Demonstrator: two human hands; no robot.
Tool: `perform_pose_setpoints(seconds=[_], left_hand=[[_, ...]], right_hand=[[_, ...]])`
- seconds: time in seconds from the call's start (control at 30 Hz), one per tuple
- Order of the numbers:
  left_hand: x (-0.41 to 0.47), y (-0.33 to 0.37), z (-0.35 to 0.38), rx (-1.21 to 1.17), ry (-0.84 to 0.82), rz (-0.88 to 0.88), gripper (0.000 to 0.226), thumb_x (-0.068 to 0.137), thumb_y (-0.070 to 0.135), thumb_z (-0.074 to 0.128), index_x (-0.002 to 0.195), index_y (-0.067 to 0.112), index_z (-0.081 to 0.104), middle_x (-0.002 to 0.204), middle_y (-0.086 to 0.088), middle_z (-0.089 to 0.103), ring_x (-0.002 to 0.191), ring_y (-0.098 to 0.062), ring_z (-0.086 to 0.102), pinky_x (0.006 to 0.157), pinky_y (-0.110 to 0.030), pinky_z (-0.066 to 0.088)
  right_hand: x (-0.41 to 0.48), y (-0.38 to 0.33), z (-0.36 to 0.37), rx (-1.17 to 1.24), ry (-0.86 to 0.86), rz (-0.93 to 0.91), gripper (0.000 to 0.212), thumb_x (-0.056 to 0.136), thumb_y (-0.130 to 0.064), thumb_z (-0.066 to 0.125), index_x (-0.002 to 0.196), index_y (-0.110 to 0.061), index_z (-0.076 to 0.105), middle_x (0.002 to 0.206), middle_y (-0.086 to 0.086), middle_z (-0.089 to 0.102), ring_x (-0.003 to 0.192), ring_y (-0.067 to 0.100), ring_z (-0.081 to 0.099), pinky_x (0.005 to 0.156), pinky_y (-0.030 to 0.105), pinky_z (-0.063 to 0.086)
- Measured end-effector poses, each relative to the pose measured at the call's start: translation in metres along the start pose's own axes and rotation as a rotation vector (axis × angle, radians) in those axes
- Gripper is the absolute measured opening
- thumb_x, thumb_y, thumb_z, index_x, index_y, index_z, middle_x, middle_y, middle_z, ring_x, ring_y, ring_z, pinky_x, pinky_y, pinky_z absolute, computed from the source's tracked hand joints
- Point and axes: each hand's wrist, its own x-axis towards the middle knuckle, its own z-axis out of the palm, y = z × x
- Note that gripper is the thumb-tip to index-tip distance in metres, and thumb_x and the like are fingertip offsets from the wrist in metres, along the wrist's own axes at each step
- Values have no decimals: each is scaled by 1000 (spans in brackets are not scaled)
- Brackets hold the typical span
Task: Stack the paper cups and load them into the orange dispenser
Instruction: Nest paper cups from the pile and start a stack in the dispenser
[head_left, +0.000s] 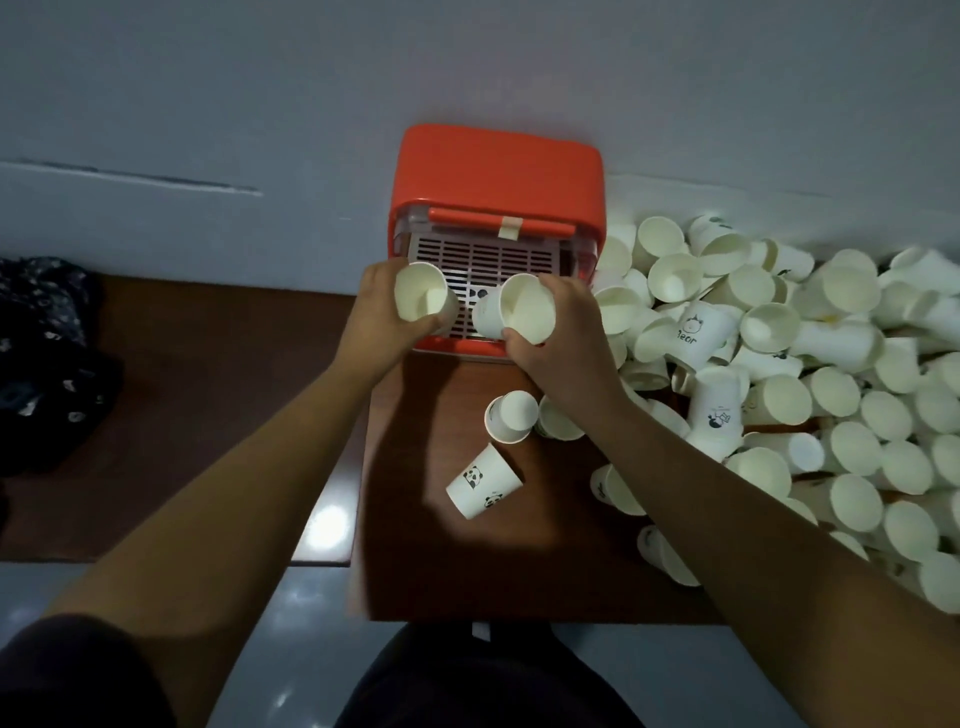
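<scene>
Head: left hand (382, 312), right hand (563, 338), both outstretched, seemingly around cups (418, 291)

Dim, bluish light; glare on the floor (324, 519) (wide-angle bending at edges), soft arm shadows on the table (415, 561)

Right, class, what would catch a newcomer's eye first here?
The bright orange dispenser stands centre, against the wall. Right of it, a heap of white paper cups covers the table. Before it, the left hand grips one cup, the right hand a second cup.
</scene>
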Motion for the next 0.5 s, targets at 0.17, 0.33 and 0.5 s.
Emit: perform_pose_setpoints(seconds=[0.17,0.33,0.5], left_hand=[[15,-19,16,210,-84,41,71,74,31,82,134,8,51,129,-16,52,120,-36,49,99,-48,44],[20,-27,21,214,-137,37,76,72,42,79,136,11,52,133,-13,53,123,-36,49,100,-50,46],[25,-44,12,92,-217,80,84,73,33,86,145,20,45,140,-3,54,129,-21,49,107,-43,43]], right_hand=[[9,7,16,18,-1,-18,63,74,-26,75,129,-7,49,123,7,50,113,20,46,95,25,36],[21,-5,37,37,-43,-82,62,73,-25,76,126,-3,52,118,10,52,108,21,48,89,15,28],[32,-18,62,76,-96,-119,65,74,-25,76,130,-2,51,123,12,52,112,23,51,94,20,35]])
